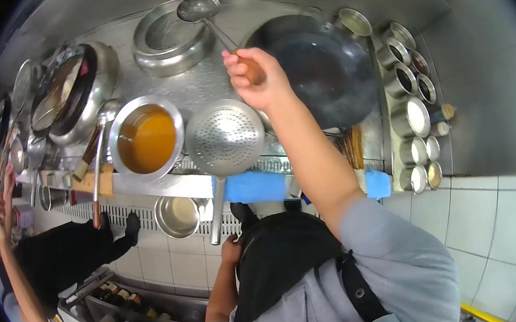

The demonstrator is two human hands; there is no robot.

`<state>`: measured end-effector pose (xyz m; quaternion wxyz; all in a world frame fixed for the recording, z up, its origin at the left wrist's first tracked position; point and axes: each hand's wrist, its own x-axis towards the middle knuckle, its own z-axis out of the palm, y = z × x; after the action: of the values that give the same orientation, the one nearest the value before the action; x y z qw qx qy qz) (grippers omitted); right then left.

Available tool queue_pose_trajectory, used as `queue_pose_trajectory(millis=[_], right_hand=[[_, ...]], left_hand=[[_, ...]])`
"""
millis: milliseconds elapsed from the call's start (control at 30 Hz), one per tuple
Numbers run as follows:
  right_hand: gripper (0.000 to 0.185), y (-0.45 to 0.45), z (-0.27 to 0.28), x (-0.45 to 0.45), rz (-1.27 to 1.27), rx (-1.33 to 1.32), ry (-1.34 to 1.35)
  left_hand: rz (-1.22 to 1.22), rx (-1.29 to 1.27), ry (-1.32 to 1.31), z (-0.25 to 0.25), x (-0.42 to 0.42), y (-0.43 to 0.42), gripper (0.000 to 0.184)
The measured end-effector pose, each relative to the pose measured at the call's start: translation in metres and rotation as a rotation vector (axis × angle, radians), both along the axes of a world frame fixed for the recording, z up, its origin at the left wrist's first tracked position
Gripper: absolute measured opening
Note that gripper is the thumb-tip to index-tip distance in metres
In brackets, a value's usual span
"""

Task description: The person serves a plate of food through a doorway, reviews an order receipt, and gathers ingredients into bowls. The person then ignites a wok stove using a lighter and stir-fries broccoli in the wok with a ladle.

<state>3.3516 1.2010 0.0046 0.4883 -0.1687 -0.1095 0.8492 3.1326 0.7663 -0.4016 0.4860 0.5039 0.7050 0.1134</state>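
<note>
My right hand (257, 78) is closed around the wooden handle of a ladle (199, 8). The ladle's bowl is over the rim of a round steel pot (169, 40) at the back of the stove. Right of that hand sits a large dark wok (318, 76), with faint haze over it. Low beside my black apron is my left hand (231, 250), close to the handle end of a perforated skimmer (224, 136); its fingers are too small and partly hidden to read. The skimmer lies beside a pot of orange-brown liquid (149, 139).
Several steel canisters (408, 117) line the right side. Blue cloths (255, 188) hang at the front edge. A steel pot (177, 216) sits below the edge. At left, a co-worker's hands (2, 202) are raised near other pans. Behind is a bin with bottles (120, 298).
</note>
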Motion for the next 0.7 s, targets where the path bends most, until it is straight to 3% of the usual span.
queue_pose_trajectory(millis=[33, 100, 133, 167, 200, 300, 433, 500, 567, 633, 700], right_hand=[[0.014, -0.025, 0.01, 0.022, 0.0, 0.007, 0.011], [0.015, -0.076, 0.025, 0.058, -0.036, 0.022, -0.074], [0.015, -0.102, 0.03, 0.075, -0.048, 0.012, -0.081], [0.029, -0.127, 0.034, 0.092, -0.057, 0.03, -0.152], [0.044, -0.149, 0.038, 0.105, -0.066, 0.053, -0.225], [0.04, -0.2, 0.043, 0.134, -0.082, -0.004, -0.477], [0.039, -0.229, 0.021, 0.178, -0.106, -0.085, -0.539], [0.037, -0.235, 0.012, 0.212, 0.016, -0.049, -0.652], [0.047, -0.245, 0.001, 0.248, 0.048, -0.04, -0.722], [0.06, -0.26, -0.013, 0.28, -0.055, 0.19, -1.165], [0.076, -0.29, -0.028, 0.315, -0.068, 0.225, -1.401]], left_hand=[[-0.168, 0.113, 0.0, -0.035, 0.013, 0.004, 0.053], [-0.097, -0.028, -0.073, 0.007, 0.073, 0.049, 0.05], [-0.279, 0.024, -0.044, 0.003, 0.099, 0.064, 0.043], [-0.462, 0.077, -0.017, -0.002, 0.125, 0.073, 0.038], [-0.475, 0.074, -0.027, -0.001, 0.154, 0.081, 0.038], [-0.506, 0.169, -0.139, 0.001, 0.243, 0.097, 0.033], [-0.49, 0.131, -0.144, -0.027, 0.347, 0.118, 0.033], [-0.447, 0.103, -0.121, -0.043, 0.373, 0.122, 0.033], [-0.401, 0.064, -0.108, -0.058, 0.387, 0.118, 0.033], [-0.356, 0.046, -0.107, -0.068, 0.392, 0.117, 0.033], [-0.306, 0.029, -0.127, -0.08, 0.391, 0.109, 0.033]])
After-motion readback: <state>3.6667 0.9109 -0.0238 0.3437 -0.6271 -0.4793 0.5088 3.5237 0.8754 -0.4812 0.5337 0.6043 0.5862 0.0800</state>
